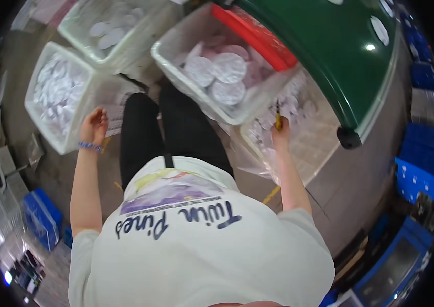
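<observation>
My right hand [280,135] is closed around a slim yellow and dark tool [278,122], its narrow tip pointing away from me. The exact kind of tool is too small to make out. Beneath it stands a pale plastic bin [313,148] with many small white pieces [291,105] inside. My left hand [94,126] hangs beside a white bin [38,116] heaped with white pieces [58,84]; its fingers are loosely curled and nothing shows in them. Ahead, a lined white bin [172,66] holds round white discs [229,67] and pinkish ones.
A red chute [258,36] juts from a large green machine housing [329,41] over the middle bin. At the far left, another bin [76,23] contains white discs. Blue crates [419,153] line the right side, and a blue box [43,215] stands at the left.
</observation>
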{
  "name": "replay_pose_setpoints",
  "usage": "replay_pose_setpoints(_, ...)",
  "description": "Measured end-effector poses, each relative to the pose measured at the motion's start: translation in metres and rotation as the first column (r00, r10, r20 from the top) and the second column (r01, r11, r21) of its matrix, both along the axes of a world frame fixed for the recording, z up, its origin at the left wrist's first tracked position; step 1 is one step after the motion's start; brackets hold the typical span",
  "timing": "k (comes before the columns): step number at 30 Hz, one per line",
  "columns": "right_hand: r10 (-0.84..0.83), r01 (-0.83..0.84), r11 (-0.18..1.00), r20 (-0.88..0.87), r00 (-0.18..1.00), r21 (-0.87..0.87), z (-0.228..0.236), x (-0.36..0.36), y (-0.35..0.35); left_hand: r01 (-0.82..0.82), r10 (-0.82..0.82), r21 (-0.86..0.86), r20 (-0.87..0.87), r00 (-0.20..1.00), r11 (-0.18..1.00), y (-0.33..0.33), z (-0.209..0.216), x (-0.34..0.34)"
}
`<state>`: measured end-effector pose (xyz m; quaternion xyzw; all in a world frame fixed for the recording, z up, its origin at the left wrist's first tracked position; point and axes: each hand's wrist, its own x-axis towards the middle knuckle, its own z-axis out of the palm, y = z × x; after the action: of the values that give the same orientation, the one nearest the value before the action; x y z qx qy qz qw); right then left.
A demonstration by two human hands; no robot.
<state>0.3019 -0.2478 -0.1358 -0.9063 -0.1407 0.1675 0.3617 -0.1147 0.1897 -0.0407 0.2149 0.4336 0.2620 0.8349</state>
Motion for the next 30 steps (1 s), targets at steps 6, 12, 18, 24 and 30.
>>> replay_pose_setpoints(6, 0.117, -0.213, 0.905, -0.265, 0.957, -0.369, -0.126, 0.026, -0.044, 0.097, -0.095, 0.002, -0.175, 0.98, 0.995, -0.034, 0.0, -0.008)
replay_pose_setpoints(12, 0.195, -0.354, 0.719, -0.316, 0.929, -0.598, -0.223, 0.032, -0.05, 0.161, -0.156, -0.02, -0.382, 0.911, 0.987, -0.054, 0.015, -0.014)
replay_pose_setpoints(18, 0.094, -0.169, 0.876, -0.183, 0.979, -0.452, -0.163, 0.019, 0.004, 0.059, -0.071, -0.041, -0.444, 0.893, 0.997, -0.068, 0.015, -0.028)
replay_pose_setpoints(24, 0.168, -0.22, 0.928, -0.191, 0.967, -0.299, -0.096, 0.006, -0.009, 0.243, -0.226, 0.005, -0.348, 0.91, 0.97, -0.071, 0.022, 0.026)
replay_pose_setpoints(30, -0.125, 0.08, 0.921, 0.094, 0.988, 0.382, 0.052, -0.019, -0.015, 0.551, -0.553, 0.2, -0.05, 0.832, 0.81, -0.107, 0.045, 0.091)
